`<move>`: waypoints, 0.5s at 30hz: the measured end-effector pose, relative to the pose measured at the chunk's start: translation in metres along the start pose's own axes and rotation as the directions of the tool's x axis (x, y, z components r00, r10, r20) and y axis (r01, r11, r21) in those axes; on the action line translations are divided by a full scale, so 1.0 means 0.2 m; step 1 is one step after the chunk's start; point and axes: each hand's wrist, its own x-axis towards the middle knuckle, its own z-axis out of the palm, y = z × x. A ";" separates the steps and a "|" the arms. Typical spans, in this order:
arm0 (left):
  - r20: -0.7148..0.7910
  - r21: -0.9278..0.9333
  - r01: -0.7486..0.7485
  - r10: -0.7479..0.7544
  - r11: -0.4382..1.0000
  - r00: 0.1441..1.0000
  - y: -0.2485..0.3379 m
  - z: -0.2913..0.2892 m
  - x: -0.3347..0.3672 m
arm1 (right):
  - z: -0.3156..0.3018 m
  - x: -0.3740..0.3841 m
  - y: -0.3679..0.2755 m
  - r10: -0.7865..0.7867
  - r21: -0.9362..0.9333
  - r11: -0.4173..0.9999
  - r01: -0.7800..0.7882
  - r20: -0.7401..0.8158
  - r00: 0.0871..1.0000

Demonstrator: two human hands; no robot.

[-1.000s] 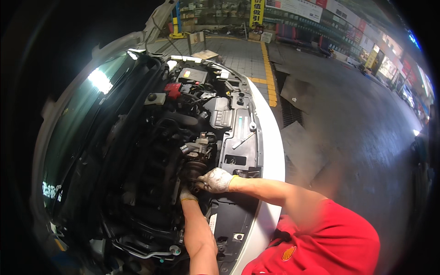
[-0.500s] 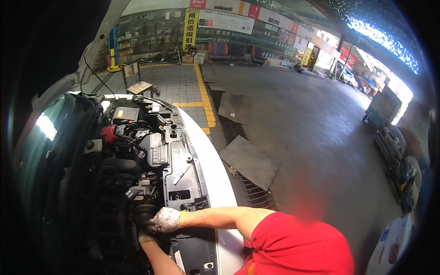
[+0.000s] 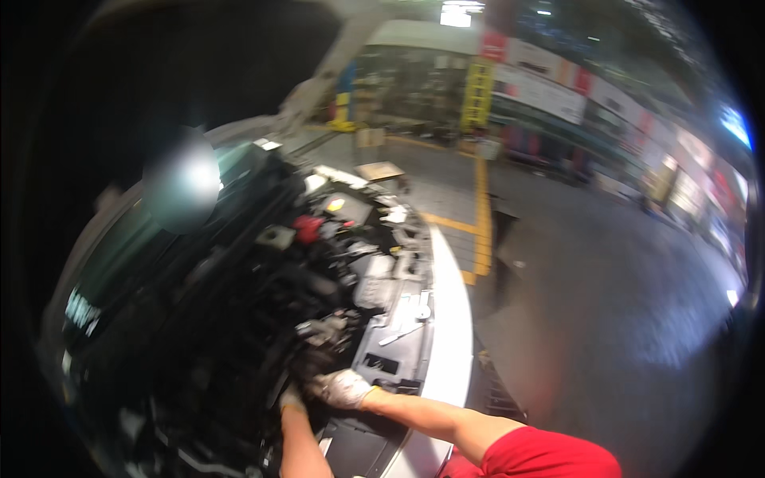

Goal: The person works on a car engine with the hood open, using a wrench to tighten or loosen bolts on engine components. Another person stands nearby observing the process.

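Note:
Both my hands, in pale work gloves, reach into the open engine bay (image 3: 239, 334) of a white car. My right hand (image 3: 346, 389) is at a dark rounded part beside a grey metal fitting (image 3: 323, 328), its fingers curled in around something I cannot make out. Just left of it and lower down is my left hand (image 3: 292, 397); its fingers are hidden among dark engine parts. On the black front panel (image 3: 394, 358) lie a slim silver bar (image 3: 400, 334) and a shiny tool (image 3: 421, 309) that looks like a ratchet. Motion blurs the view.
The raised hood (image 3: 319, 84) hangs overhead at the left. The white front edge (image 3: 453, 342) of the car runs along my right. Beyond are a small stool (image 3: 380, 171), yellow floor lines (image 3: 483, 215), a floor grate (image 3: 498, 398) and shelves along the far wall.
My view has swung left, so the car and both hands appear farther right. The hands stay at about the same spot in the engine bay.

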 end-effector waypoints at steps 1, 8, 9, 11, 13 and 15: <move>0.001 0.038 -0.078 0.078 0.996 0.997 0.03 0.02 -0.06 | -0.01 0.00 0.02 0.093 -0.051 0.995 -0.091 0.032 0.995; -0.072 0.102 -0.570 0.577 0.815 0.813 0.29 -0.09 -1.04 | 0.09 -0.04 0.28 -0.049 0.286 0.949 0.132 -0.280 0.959; -0.096 0.196 -0.576 0.601 0.793 0.794 0.26 -0.10 -1.12 | 0.10 -0.05 0.26 -0.085 0.330 0.927 0.177 -0.275 0.958; -0.237 0.384 -0.447 0.554 0.808 0.798 0.26 -0.07 -1.29 | 0.17 -0.01 0.33 -0.083 0.372 0.911 0.178 -0.259 0.962; -0.233 0.451 -0.364 0.502 0.815 0.833 0.36 -0.13 -1.45 | 0.22 0.01 0.39 -0.046 0.601 0.776 0.192 -0.250 0.967; -0.230 0.434 -0.387 0.515 0.814 0.826 0.44 -0.23 -1.52 | 0.33 0.10 0.53 -0.108 0.476 0.836 0.272 -0.345 0.933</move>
